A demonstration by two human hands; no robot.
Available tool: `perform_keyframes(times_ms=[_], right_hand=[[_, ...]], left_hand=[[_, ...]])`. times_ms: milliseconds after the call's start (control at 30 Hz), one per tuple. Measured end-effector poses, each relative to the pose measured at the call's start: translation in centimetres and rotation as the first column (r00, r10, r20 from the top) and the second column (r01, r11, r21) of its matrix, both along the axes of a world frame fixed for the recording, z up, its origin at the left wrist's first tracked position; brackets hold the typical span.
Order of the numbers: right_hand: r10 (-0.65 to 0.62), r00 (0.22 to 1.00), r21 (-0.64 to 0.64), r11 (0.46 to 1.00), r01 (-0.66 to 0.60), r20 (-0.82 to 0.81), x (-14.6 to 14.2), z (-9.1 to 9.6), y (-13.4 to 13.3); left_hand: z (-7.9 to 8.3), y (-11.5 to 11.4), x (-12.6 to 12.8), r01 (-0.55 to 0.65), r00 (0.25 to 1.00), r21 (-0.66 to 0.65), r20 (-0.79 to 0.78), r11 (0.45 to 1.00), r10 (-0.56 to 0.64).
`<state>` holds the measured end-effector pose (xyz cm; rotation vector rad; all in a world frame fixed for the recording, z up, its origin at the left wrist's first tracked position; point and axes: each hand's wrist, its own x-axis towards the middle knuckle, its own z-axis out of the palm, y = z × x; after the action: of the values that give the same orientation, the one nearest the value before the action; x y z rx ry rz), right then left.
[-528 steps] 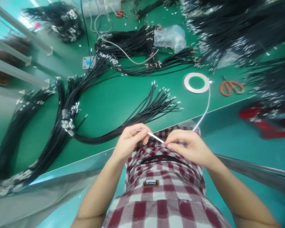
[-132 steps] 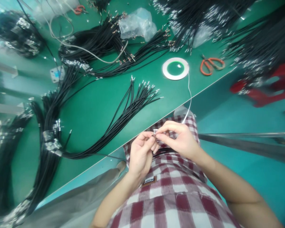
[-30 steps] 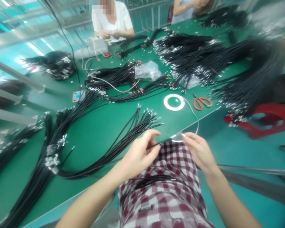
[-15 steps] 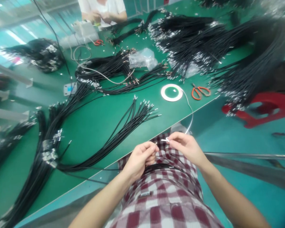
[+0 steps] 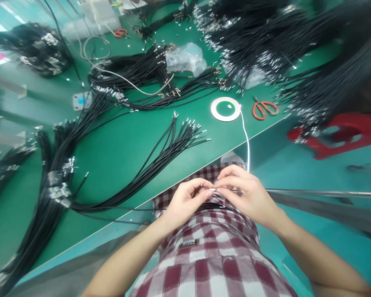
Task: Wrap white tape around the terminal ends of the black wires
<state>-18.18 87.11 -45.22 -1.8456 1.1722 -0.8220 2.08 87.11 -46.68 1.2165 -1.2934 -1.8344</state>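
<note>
The green table point(image 5: 123, 148) bore a bundle of black cables point(image 5: 142, 185) at left. The right hand point(image 5: 250, 196) and left hand point(image 5: 185, 202) met off its near edge. Far right of centre lay a white roll point(image 5: 225, 119) beside an orange-handled tool point(image 5: 261, 103). Right fingertips pinched a short white piece point(image 5: 213, 189); left ones nearly closed against it, their hold hidden.

Left hand point(image 5: 186, 202) and right hand point(image 5: 250, 194) pinch white material point(image 5: 213, 189).
</note>
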Motion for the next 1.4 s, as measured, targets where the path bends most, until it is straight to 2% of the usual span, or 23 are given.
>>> perform_keyframes(times_ms=[133,233,333,400,467,567,667,767,933,1033,1100,1167,1267,1333,1400], right_hand=[[0.016,0.998,0.029,0.999,-0.015,-0.054,-0.5,-0.1,0.2],[0.065,0.996,0.167,0.984,-0.055,-0.053,-0.8,0.0,0.0],[0.138,0.989,0.319,0.937,-0.145,0.043,-1.1,0.4,-0.5],[0.18,0.969,0.362,0.903,-0.231,0.171,-1.3,0.6,-0.7],[0.193,0.936,0.36,0.885,-0.296,0.295,-1.2,0.4,-0.9],[0.176,0.89,0.311,0.893,-0.325,0.421,-0.3,-0.4,-0.7],[0.119,0.861,0.256,0.927,-0.275,0.494,1.2,-1.1,-0.3],[0.042,0.881,0.205,0.966,-0.155,0.471,2.3,-1.4,0.1],[-0.024,0.939,0.025,1.0,0.016,0.344,2.6,-1.8,0.2],[-0.025,0.954,-0.029,0.999,0.036,0.298,2.6,-2.3,0.4],[-0.03,0.959,-0.041,0.998,0.043,0.282,2.8,-2.6,0.5],[-0.055,0.963,-0.049,0.996,0.07,0.262,3.1,-2.9,0.7],[-0.129,0.968,-0.047,0.989,0.142,0.216,3.6,-2.9,0.8],[-0.167,0.969,-0.049,0.983,0.179,0.181,3.7,-2.8,0.8],[-0.171,0.973,-0.047,0.983,0.18,0.152,3.6,-2.7,0.6]], left_hand=[[0.3,-0.1,0.3,0.046,0.999,0.023,0.013,0.999,-0.046],[0.4,-0.2,0.6,0.055,0.998,0.017,0.043,0.998,-0.056],[0.2,-0.3,1.1,0.097,0.993,0.033,0.065,0.995,-0.099],[0.0,-0.4,1.5,0.122,0.991,0.072,0.044,0.99,-0.125],[-0.3,-0.5,1.6,0.107,0.994,0.116,0.0,0.987,-0.108],[-0.6,-0.5,1.2,0.046,0.997,0.169,-0.069,0.984,-0.035],[-0.8,-0.4,0.3,0.007,0.994,0.208,-0.107,0.978,0.016],[-0.9,-0.1,0.0,-0.069,0.99,0.214,-0.105,0.974,0.093],[-0.6,0.9,0.5,-0.361,0.916,0.097,-0.151,0.928,0.372],[-0.4,1.3,0.5,-0.372,0.918,0.008,-0.143,0.928,0.369],[-0.4,1.4,0.2,-0.366,0.929,-0.107,-0.102,0.924,0.356],[-0.6,1.5,-0.1,-0.395,0.918,-0.259,-0.072,0.882,0.39],[-1.1,1.7,-0.6,-0.428,0.885,-0.451,-0.032,0.783,0.465],[-1.3,1.9,-0.7,-0.416,0.882,-0.48,-0.007,0.772,0.471],[-1.4,1.9,-0.7,-0.423,0.892,-0.386,-0.021,0.82,0.451]])
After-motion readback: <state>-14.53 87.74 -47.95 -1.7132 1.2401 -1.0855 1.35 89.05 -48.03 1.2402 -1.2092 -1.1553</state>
